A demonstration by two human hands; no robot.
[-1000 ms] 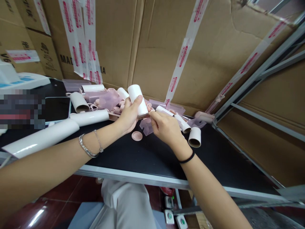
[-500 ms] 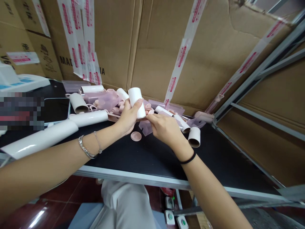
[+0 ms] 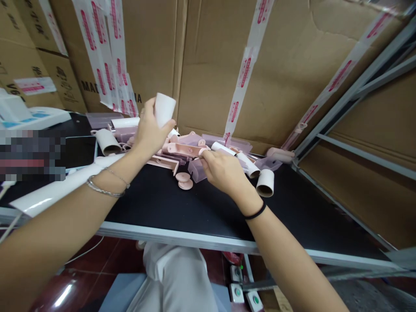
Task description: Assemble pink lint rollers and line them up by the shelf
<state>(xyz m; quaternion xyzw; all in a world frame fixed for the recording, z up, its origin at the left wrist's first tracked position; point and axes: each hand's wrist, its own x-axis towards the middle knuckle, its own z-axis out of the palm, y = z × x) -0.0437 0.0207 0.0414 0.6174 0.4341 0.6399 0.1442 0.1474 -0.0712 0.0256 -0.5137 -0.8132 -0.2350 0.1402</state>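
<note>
My left hand [image 3: 151,125] is wrapped round a short white cardboard tube [image 3: 165,109], raised and tilted above the pile. My right hand [image 3: 222,169] pinches the right end of a long pink plastic bracket [image 3: 183,149] that has rounded ends. Below the bracket, a pink disc [image 3: 183,177] and a second pink disc [image 3: 185,185] lie on the black table. Another pink bracket [image 3: 162,162] rests under my left wrist. Around these is a heap of pink parts and translucent purple pieces [image 3: 197,170], partly hidden by my hands.
To the right, a white tube [image 3: 265,183] with a brown inside lies on the black table [image 3: 195,212]. Long white tubes [image 3: 61,186] lie left, beside a dark-screened device [image 3: 81,151]. A cardboard wall [image 3: 208,69] stands behind, and a metal frame [image 3: 357,93] rises at right.
My left hand has lifted the white tube up and to the left, away from my right hand. The pink bracket shows more fully, and a second disc now appears by the first.
</note>
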